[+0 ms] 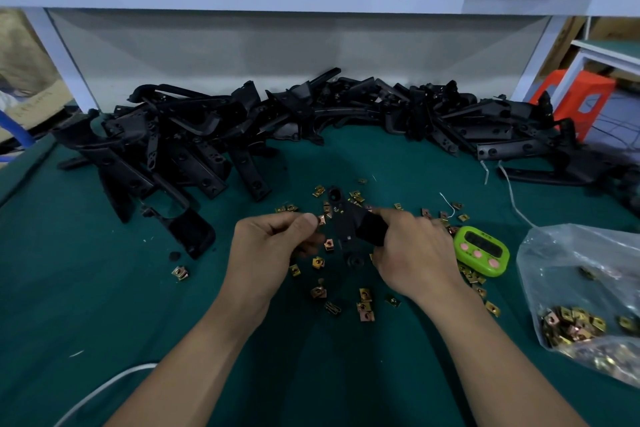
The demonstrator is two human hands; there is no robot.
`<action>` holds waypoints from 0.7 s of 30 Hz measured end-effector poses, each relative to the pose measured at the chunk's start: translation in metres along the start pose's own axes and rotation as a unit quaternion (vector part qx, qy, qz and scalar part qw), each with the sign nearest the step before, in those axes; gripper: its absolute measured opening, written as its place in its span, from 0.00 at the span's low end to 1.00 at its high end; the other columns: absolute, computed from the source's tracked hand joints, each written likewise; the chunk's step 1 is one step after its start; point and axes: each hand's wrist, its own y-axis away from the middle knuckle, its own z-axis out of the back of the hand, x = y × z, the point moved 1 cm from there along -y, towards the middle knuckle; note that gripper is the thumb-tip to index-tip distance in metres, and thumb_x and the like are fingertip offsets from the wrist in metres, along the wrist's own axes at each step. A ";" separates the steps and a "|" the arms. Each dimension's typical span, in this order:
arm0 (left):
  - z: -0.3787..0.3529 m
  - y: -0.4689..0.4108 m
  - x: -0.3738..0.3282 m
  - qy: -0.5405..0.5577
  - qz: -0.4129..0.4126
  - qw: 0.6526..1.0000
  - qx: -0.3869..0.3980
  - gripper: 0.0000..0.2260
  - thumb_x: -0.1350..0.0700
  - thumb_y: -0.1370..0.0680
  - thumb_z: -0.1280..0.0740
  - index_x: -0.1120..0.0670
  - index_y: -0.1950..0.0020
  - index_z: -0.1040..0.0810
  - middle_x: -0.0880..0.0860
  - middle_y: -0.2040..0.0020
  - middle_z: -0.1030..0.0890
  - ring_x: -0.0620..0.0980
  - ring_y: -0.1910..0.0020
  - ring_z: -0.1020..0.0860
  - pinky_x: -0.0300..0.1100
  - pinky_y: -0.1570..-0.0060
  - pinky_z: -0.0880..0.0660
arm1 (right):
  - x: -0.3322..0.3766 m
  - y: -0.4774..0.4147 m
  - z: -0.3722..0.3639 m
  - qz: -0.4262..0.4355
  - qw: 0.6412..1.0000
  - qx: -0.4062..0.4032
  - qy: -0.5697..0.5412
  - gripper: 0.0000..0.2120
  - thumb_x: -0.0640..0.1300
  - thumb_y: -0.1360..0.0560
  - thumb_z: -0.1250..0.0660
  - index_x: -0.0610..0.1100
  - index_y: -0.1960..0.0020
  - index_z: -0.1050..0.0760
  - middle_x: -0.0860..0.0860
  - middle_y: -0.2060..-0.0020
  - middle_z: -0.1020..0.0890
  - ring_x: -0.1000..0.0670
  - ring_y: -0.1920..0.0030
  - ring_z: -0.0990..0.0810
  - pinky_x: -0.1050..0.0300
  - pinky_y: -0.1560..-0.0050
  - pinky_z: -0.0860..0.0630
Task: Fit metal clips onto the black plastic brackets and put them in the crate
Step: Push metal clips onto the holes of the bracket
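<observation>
My right hand (414,253) grips a black plastic bracket (343,218) above the green mat, its thumb wrapped in black tape. My left hand (273,246) pinches a small brass-coloured metal clip (322,219) right at the bracket's left edge. Several loose clips (365,305) lie scattered on the mat around and below both hands. A long heap of black brackets (242,128) runs across the back of the table. No crate is in view.
A clear plastic bag of clips (585,305) lies at the right edge. A green timer (482,251) sits just right of my right hand. A white cable (104,388) crosses the near left. An orange stool (578,104) stands beyond the table's right end.
</observation>
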 end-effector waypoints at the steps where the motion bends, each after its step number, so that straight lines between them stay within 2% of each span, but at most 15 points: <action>1: 0.000 0.000 0.000 -0.002 0.003 1.000 -0.004 0.06 0.53 0.23 0.27 0.50 0.58 0.12 0.56 0.62 0.13 0.49 0.65 0.18 0.37 0.63 0.21 | 0.000 0.000 0.000 0.001 1.000 -0.003 0.001 0.26 0.45 0.29 0.29 0.57 0.32 0.25 0.49 0.54 0.14 0.42 0.51 0.17 0.49 0.41 0.30; 6: -0.001 0.001 -0.002 0.011 0.016 1.000 -0.003 0.08 0.54 0.22 0.28 0.54 0.58 0.12 0.57 0.62 0.14 0.49 0.66 0.19 0.37 0.65 0.23 | 0.002 0.002 0.003 0.006 1.000 -0.013 0.003 0.17 0.45 0.30 0.28 0.53 0.42 0.21 0.50 0.59 0.15 0.41 0.55 0.18 0.51 0.46 0.30; 11: -0.003 0.002 -0.004 0.031 0.022 0.999 0.001 0.10 0.56 0.21 0.30 0.58 0.59 0.13 0.59 0.62 0.14 0.49 0.67 0.20 0.36 0.66 0.23 | 0.003 0.003 0.004 -0.006 1.000 -0.022 -0.003 0.19 0.45 0.30 0.27 0.55 0.40 0.21 0.49 0.58 0.14 0.41 0.54 0.18 0.53 0.51 0.33; 14: -0.002 0.002 -0.004 0.039 0.020 0.999 0.007 0.11 0.56 0.21 0.30 0.59 0.59 0.13 0.59 0.63 0.15 0.49 0.68 0.20 0.36 0.66 0.23 | 0.003 0.003 0.005 -0.015 1.000 -0.022 -0.006 0.17 0.44 0.31 0.28 0.55 0.43 0.20 0.49 0.59 0.15 0.41 0.55 0.18 0.53 0.50 0.33; 17: -0.003 0.002 -0.003 0.036 0.010 0.999 0.019 0.11 0.53 0.23 0.29 0.58 0.60 0.13 0.60 0.63 0.15 0.50 0.68 0.20 0.36 0.67 0.24 | 0.003 0.002 0.005 -0.021 1.000 -0.020 0.001 0.15 0.43 0.32 0.29 0.55 0.47 0.20 0.50 0.62 0.16 0.42 0.58 0.19 0.53 0.53 0.38; 19: -0.003 0.002 -0.001 0.032 0.000 0.999 0.030 0.13 0.49 0.26 0.28 0.58 0.59 0.13 0.59 0.63 0.15 0.50 0.68 0.20 0.36 0.67 0.24 | 0.005 0.003 0.005 -0.025 0.999 -0.021 0.005 0.14 0.42 0.32 0.29 0.54 0.49 0.20 0.51 0.65 0.17 0.43 0.63 0.24 0.53 0.52 0.36; 21: -0.003 0.002 0.001 0.016 -0.016 0.999 0.043 0.13 0.47 0.27 0.28 0.56 0.60 0.13 0.58 0.63 0.15 0.49 0.68 0.20 0.36 0.67 0.24 | 0.005 0.003 0.005 -0.027 0.999 -0.025 0.010 0.12 0.42 0.33 0.29 0.54 0.51 0.20 0.52 0.69 0.22 0.46 0.67 0.33 0.52 0.49 0.31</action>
